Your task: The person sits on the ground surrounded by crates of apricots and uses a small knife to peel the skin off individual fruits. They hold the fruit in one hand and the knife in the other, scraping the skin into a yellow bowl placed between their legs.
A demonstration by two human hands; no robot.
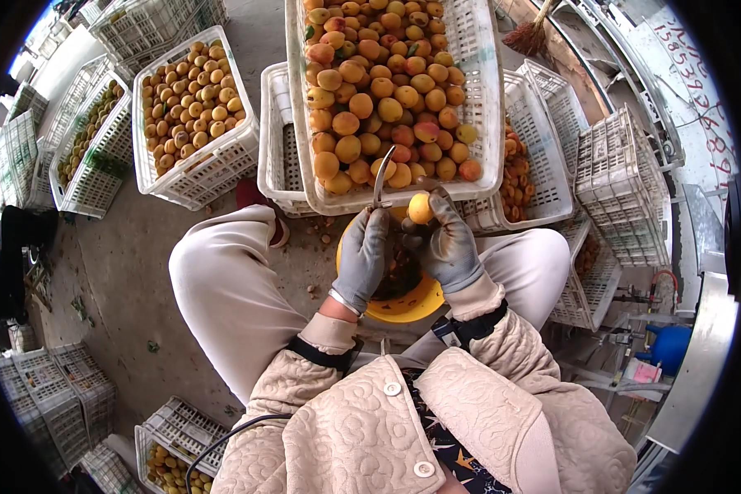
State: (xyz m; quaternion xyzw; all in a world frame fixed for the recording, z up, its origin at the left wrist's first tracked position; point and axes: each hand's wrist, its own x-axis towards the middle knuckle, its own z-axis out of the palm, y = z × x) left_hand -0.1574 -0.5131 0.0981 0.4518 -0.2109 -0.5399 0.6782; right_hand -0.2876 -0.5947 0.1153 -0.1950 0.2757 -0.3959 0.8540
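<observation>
Both my hands wear grey gloves and meet above a yellow bowl (412, 308) between my knees. My left hand (362, 257) is closed round the handle of a small curved knife (382, 174), its blade pointing up and away from me. In my right hand (451, 247) a single apricot (420, 208) is pinched between thumb and fingers, a little right of the blade and apart from it. Dark pieces lie inside the bowl, partly hidden by my hands. Just beyond, a white shallow crate (492, 107) full of apricots (387, 90) rests on other crates.
Under the full crate stand a white crate (272, 165) at left and one with orange pieces (516, 177) at right. Farther left is another apricot-filled crate (206, 177). Stacked crates (622, 185) rise at right, beside a broom (528, 37) and metal frames. More crates (53, 403) sit lower left.
</observation>
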